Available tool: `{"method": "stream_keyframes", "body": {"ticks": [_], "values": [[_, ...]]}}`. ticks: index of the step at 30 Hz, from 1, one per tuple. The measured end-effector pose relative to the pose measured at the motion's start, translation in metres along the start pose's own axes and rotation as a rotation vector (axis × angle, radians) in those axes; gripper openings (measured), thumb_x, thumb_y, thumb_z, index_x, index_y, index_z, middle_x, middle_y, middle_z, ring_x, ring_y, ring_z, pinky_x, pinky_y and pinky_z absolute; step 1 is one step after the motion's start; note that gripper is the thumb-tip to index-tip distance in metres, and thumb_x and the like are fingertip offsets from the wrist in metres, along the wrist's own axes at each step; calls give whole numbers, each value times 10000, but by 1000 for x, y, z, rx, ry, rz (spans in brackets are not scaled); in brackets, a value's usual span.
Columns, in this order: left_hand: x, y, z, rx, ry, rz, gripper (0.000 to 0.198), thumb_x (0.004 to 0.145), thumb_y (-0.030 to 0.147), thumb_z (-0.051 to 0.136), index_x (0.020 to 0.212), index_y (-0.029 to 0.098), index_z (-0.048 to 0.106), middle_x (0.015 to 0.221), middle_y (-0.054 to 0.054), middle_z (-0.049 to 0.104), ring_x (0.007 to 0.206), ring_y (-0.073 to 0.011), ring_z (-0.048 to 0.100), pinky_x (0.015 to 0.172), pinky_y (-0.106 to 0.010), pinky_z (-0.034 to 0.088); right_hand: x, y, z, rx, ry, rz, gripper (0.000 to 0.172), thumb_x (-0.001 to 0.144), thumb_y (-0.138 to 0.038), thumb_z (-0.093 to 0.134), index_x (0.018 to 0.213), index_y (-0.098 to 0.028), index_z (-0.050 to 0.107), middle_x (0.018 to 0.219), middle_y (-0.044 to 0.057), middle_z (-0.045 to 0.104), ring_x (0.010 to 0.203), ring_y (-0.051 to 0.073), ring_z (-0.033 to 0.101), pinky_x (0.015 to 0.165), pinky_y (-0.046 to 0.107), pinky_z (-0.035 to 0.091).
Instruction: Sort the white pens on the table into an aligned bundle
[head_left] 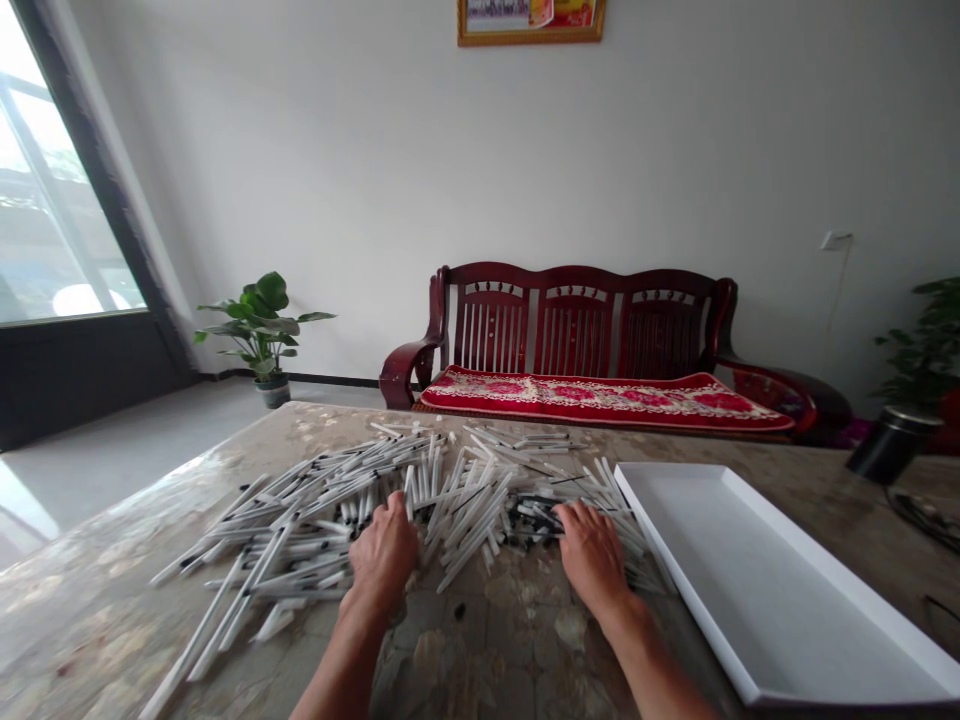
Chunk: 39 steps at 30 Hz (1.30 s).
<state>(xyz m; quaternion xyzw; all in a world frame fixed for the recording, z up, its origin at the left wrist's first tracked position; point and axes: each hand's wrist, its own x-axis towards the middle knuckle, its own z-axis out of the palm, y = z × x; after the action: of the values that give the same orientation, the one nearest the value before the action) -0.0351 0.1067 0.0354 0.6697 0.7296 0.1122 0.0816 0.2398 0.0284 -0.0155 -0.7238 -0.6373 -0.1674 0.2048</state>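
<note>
A wide loose pile of white pen-like tubes with black ends lies across the stone-patterned table. My left hand rests at the near middle of the pile, its fingers curled among the tubes; what they hold, if anything, is hidden. On the right part of the pile, my right hand reaches to a cluster of small black pieces, fingers bent and their tips partly hidden. A shallow white tray stands to the right of my right hand, with nothing visible inside.
Behind the table stands a dark red wooden bench with a red patterned cushion. A black cylinder and cables are at the far right. One potted plant is on the floor at the left.
</note>
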Motion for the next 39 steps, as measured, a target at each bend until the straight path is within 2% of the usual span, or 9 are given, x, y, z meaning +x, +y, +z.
{"method": "stream_keyframes", "body": {"ticks": [3, 6, 9, 11, 14, 17, 23, 33, 39], "values": [[9, -6, 4, -225, 100, -19, 346, 886, 222, 406, 1166, 169, 603, 1128, -178, 707, 941, -286, 699, 737, -355, 474, 0, 1, 1, 58, 34, 24, 384, 767, 1, 520, 1020, -245, 671, 957, 68, 696, 917, 258, 606, 802, 360, 376], [15, -5, 11, -705, 149, 35, 341, 868, 409, 469, 1016, 166, 657, 908, -103, 734, 796, -231, 674, 678, -308, 469, 0, 0, 2, 147, 69, 80, 497, 685, -5, 499, 1099, -233, 652, 1011, 64, 696, 955, 262, 597, 827, 360, 397], [8, 12, 19, -1268, -9, 46, 484, 693, 597, 652, 896, 158, 671, 761, -38, 701, 608, -151, 598, 542, -245, 427, 1, -2, 0, 276, 145, 110, 564, 614, -35, 467, 1116, -225, 638, 1082, 62, 686, 1014, 257, 588, 884, 370, 417], [-3, 29, 23, -1533, -162, -15, 521, 547, 552, 800, 862, 158, 668, 811, -37, 716, 595, -111, 594, 537, -215, 431, 1, -4, -4, 352, 223, 96, 557, 605, -53, 457, 1107, -215, 635, 1121, 70, 675, 1066, 256, 576, 942, 387, 414], [-22, 51, 31, -1763, -312, -113, 496, 493, 406, 888, 863, 167, 660, 830, -31, 731, 633, -106, 644, 560, -196, 477, 1, -10, -15, 448, 275, 59, 394, 721, -102, 479, 1063, -207, 644, 1087, 75, 682, 1051, 248, 585, 953, 387, 421], [-35, 63, 38, -1838, -409, -135, 477, 492, 342, 915, 855, 168, 661, 832, -28, 746, 663, -116, 679, 569, -186, 508, -2, -21, -24, 523, 200, 40, 220, 925, -261, 453, 947, -224, 668, 929, 50, 705, 912, 218, 616, 857, 333, 441], [-46, 70, 49, -1834, -491, -75, 470, 501, 354, 925, 835, 156, 660, 805, -33, 756, 679, -147, 704, 595, -217, 547, -6, -34, -20, 506, 136, 60, 468, 1010, -429, 375, 667, -232, 626, 638, 22, 630, 641, 178, 581, 619, 269, 370], [-49, 75, 57, -1847, -391, -93, 450, 525, 388, 903, 822, 161, 654, 721, -9, 730, 673, -161, 711, 654, -254, 573, -1, -34, -14, 540, 203, -67, 456, 1032, -439, 350, 751, -227, 639, 717, 34, 661, 725, 193, 583, 704, 278, 395], [-48, 73, 57, -1857, -373, -44, 447, 552, 401, 888, 843, 168, 641, 801, -27, 753, 725, -169, 720, 691, -266, 578, -1, -34, -10, 547, 114, 11, 434, 1017, -404, 375, 700, -229, 614, 663, 18, 641, 657, 180, 597, 625, 263, 383]]}}
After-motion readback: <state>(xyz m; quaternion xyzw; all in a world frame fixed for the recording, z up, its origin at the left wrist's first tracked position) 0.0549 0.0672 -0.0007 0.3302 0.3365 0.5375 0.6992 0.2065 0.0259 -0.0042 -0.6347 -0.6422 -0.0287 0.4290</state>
